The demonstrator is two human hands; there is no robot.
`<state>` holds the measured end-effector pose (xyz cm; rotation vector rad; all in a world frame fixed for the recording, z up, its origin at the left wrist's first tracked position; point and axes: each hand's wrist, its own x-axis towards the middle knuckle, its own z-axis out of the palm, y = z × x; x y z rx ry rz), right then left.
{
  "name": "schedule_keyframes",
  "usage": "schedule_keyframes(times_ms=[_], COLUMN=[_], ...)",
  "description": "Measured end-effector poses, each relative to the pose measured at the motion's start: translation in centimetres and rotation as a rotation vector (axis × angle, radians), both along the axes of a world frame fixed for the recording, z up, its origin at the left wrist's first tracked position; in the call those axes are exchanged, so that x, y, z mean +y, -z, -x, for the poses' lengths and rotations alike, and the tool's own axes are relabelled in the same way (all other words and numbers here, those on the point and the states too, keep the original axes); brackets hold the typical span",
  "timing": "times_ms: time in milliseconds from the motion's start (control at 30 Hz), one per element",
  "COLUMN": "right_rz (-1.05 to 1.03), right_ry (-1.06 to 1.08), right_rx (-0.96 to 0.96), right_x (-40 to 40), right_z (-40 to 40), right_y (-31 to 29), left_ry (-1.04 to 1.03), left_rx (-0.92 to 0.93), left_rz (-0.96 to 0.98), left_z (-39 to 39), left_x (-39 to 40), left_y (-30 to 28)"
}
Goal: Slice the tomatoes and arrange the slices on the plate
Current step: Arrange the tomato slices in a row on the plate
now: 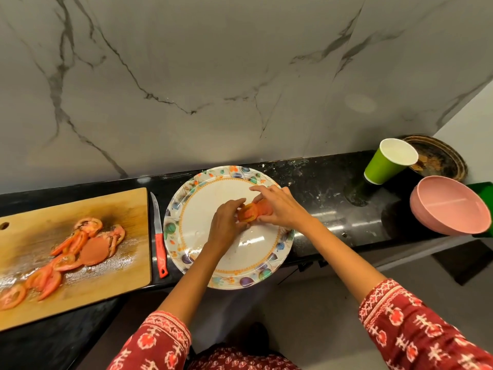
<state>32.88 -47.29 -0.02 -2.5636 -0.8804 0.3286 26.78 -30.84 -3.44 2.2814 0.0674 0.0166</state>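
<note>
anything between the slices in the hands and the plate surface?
Nothing visible. Both the left hand and right hand hold the tomato slices directly over the plate, whose white centre looks bare. The knife lies left of it.

Cutting board (80, 209) with slices (88, 244) lies left, knife (160, 236) between it and plate (229, 276) — cup (384, 164), bowl (450, 209) right.

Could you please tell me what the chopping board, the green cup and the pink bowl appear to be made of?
The chopping board looks like wood, matt: tan grain, dark worn stains. The green cup seems to be paper, given its thin rolled rim and plain white inside. The pink bowl is probably plastic or melamine: even colour, smooth satin surface; ceramic cannot be ruled out.
</note>
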Motion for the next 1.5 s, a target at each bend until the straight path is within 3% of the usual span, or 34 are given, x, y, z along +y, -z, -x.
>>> schedule_keyframes(times_ms=[200,567,833,1000,1233,1367,1500], right_rz=[0.022,0.05,-0.164,-0.308,-0.425,-0.406,-0.353], right_ry=[-0.014,0.037,0.145,0.154,0.069,-0.06,-0.065], right_rx=[-0.046,0.036,-0.009,-0.038,-0.002,0.016,-0.022], right_x=[-0.9,-1.2,0.6,5.0,14.6,22.3,28.3], right_z=[-0.6,-0.4,1.1,2.8,7.2,9.8,11.2], right_y=[-0.1,-0.2,-0.4,0.2,0.6,1.0,1.3], left_ry=[0.029,-0.048,-0.071,-0.203,-0.429,-0.557,-0.619], left_rx=[0.036,0.036,-0.023,-0.199,-0.265,-0.196,-0.091], left_rz=[0.067,0.14,0.168,0.101,-0.147,-0.27,-0.258], left_z=[-0.3,0.0,1.3,4.0,11.2,15.8,18.9], left_x=[-0.1,0.4,1.7,7.2,15.8,23.5,29.9], left_y=[-0.2,0.2,-0.2,-1.8,-3.4,-3.0,-2.7])
